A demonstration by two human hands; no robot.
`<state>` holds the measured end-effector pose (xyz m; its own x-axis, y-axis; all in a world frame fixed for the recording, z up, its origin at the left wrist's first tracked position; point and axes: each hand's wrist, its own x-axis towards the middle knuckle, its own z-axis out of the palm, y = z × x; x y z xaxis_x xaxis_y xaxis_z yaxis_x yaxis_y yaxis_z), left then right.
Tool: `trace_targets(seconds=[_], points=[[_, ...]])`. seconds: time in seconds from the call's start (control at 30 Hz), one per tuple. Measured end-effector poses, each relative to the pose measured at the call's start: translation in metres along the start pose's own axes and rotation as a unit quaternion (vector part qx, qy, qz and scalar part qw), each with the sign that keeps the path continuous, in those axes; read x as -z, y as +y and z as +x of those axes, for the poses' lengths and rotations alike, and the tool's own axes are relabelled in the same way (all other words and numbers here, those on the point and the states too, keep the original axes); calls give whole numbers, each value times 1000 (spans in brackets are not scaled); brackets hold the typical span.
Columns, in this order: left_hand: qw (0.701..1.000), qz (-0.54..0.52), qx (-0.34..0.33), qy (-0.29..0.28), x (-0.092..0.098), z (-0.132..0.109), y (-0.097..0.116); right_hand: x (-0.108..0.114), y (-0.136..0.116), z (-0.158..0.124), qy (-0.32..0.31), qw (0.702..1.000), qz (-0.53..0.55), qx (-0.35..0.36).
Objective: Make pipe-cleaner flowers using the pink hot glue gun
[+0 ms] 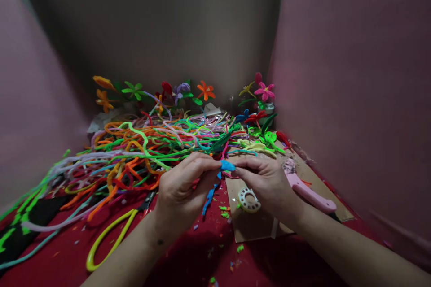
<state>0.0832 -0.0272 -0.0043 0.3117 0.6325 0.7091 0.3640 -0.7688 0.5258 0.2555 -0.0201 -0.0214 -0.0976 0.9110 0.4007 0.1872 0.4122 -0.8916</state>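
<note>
A blue pipe cleaner is pinched between my two hands, its upper part bunched into a small flat piece. Its loose tail hangs down beside the fingers of my left hand, which are closed on the piece's left end. My right hand grips the right end between thumb and forefinger. Just under the right hand lies a white ring-shaped spool on a cardboard sheet. Whether the blue piece is one pipe cleaner or more, I cannot tell.
A big tangle of coloured pipe cleaners spreads across the left and back. Yellow-handled scissors lie left of my left wrist. A pink-handled tool rests right of my right hand. Pipe-cleaner flowers stand along the back wall. Scraps dot the red cloth.
</note>
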Motion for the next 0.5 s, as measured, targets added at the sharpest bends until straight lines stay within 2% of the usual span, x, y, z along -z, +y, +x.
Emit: trace_targets(seconds=[0.13, 0.23, 0.37, 0.5], points=[[998, 40, -48, 6, 3, -3, -5, 0, -3, 0, 65, 982, -111, 141], [990, 99, -99, 20, 6, -3, -5, -1, -6, 3, 81, 963, -147, 212], [976, 162, -137, 41, 11, -2, -2, -4, -11, 6, 99, 952, -164, 238], [974, 171, -137, 50, 16, -2, -5, -11, -12, 9, 107, 952, -144, 248]])
